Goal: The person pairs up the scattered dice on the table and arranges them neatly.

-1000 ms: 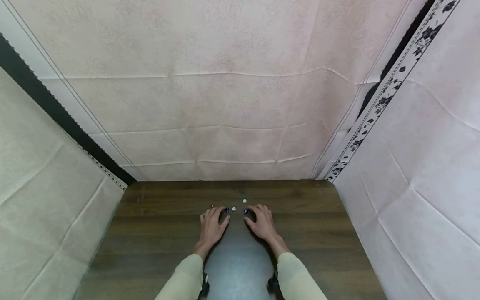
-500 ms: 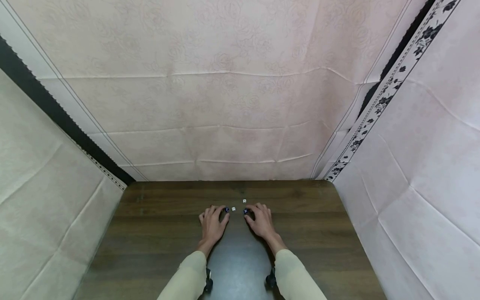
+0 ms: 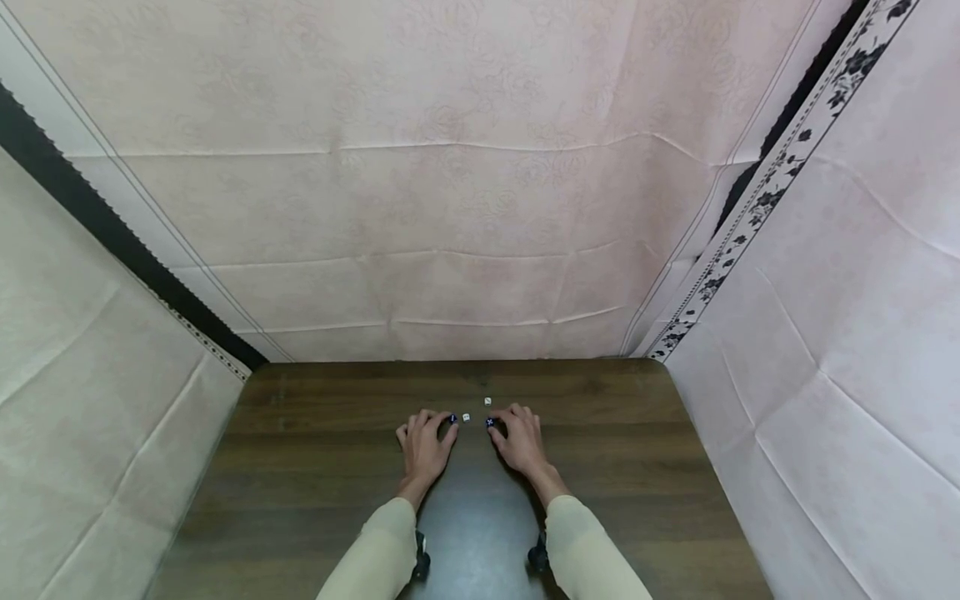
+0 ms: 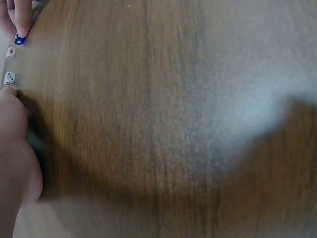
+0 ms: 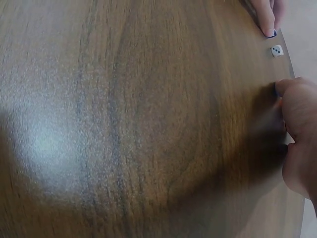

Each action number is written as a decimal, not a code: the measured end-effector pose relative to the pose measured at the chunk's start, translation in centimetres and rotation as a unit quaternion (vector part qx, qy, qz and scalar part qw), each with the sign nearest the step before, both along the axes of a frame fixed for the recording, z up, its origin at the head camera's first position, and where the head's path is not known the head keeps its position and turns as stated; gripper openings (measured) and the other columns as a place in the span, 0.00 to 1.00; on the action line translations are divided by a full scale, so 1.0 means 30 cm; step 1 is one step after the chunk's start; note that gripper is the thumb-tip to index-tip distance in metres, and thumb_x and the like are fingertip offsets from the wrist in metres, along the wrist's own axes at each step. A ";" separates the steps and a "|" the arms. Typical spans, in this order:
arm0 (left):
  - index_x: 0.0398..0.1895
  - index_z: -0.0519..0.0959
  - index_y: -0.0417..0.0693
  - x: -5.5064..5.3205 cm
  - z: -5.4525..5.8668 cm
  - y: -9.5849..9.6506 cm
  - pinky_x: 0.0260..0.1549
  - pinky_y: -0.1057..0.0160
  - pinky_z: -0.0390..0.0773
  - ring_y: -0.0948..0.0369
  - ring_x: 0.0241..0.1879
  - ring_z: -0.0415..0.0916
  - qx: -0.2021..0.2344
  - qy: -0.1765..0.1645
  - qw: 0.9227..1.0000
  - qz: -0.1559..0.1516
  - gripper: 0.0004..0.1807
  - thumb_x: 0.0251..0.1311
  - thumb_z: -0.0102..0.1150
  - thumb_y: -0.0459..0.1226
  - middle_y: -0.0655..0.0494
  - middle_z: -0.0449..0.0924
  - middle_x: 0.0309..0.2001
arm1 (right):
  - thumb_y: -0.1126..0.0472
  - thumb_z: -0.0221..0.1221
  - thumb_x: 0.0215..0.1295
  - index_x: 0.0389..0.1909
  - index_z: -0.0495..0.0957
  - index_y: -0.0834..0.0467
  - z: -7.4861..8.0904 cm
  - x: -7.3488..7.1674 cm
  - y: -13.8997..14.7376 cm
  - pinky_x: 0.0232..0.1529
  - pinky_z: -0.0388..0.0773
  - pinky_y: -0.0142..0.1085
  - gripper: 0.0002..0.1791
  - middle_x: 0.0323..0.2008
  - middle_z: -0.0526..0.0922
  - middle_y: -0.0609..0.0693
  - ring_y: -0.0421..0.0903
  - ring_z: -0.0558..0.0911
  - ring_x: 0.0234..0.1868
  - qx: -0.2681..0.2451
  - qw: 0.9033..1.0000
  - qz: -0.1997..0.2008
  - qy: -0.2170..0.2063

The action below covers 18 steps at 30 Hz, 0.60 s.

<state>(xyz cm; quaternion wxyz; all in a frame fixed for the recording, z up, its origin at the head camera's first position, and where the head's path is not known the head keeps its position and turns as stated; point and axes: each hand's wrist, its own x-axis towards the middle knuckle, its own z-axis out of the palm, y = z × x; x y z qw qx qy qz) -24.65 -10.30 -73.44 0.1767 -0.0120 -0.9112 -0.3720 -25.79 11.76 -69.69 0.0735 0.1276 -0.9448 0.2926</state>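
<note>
In the head view, my left hand pinches a small blue die between thumb and index finger. My right hand has its thumb and index finger on either side of another blue die and grips it. Between the two hands sits a white die, closer to the left fingertips. A second white die lies a little farther back, just beyond the right fingertips. The left wrist view shows the right hand's blue die with white pips, in line with both white dice; the left hand's own die is hidden there.
All of this is on a brown wood-grain table with a glossy reflection in the middle. Its far edge lies not far behind the dice. Pale cloth curtains hang behind and on both sides.
Thumbs and index fingers of both hands have drawn closer together around the blue dice. Both forearms have shifted slightly inward; the white dice stay in place on the table.
</note>
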 end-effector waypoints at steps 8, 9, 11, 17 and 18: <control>0.53 0.93 0.48 -0.004 -0.009 0.005 0.58 0.34 0.62 0.42 0.50 0.79 0.002 0.027 1.000 0.005 0.14 0.71 0.77 0.44 0.46 0.88 0.50 | 0.56 0.74 0.76 0.56 0.93 0.53 0.003 0.003 -0.005 0.55 0.71 0.47 0.12 0.49 0.88 0.52 0.52 0.82 0.52 -0.002 1.000 -0.009 0.005; 0.53 0.93 0.48 -0.005 -0.013 0.005 0.57 0.34 0.62 0.43 0.49 0.79 0.001 0.033 0.999 0.006 0.13 0.71 0.77 0.43 0.46 0.88 0.50 | 0.56 0.74 0.76 0.56 0.93 0.53 0.005 0.004 -0.006 0.55 0.71 0.47 0.12 0.49 0.88 0.52 0.53 0.82 0.52 -0.004 1.000 -0.010 0.005; 0.52 0.93 0.49 -0.007 -0.019 0.005 0.55 0.35 0.62 0.44 0.48 0.78 -0.005 0.043 0.999 0.009 0.12 0.71 0.77 0.43 0.48 0.88 0.49 | 0.56 0.74 0.76 0.55 0.93 0.54 0.007 0.007 -0.008 0.55 0.71 0.47 0.12 0.49 0.88 0.52 0.53 0.82 0.52 -0.006 1.000 -0.011 0.005; 0.53 0.94 0.51 -0.007 -0.022 0.001 0.56 0.35 0.62 0.45 0.49 0.79 -0.008 0.045 0.999 0.005 0.11 0.72 0.77 0.43 0.48 0.88 0.49 | 0.57 0.74 0.76 0.54 0.93 0.54 0.013 0.016 -0.006 0.58 0.72 0.49 0.11 0.51 0.89 0.52 0.53 0.82 0.54 -0.017 1.000 -0.009 -0.001; 0.53 0.94 0.52 -0.006 -0.020 0.000 0.57 0.35 0.62 0.44 0.49 0.79 -0.008 0.039 0.999 0.004 0.12 0.72 0.76 0.44 0.48 0.88 0.50 | 0.57 0.74 0.76 0.54 0.93 0.54 0.013 0.017 -0.005 0.58 0.72 0.49 0.11 0.51 0.89 0.52 0.53 0.83 0.54 -0.019 1.000 -0.008 0.001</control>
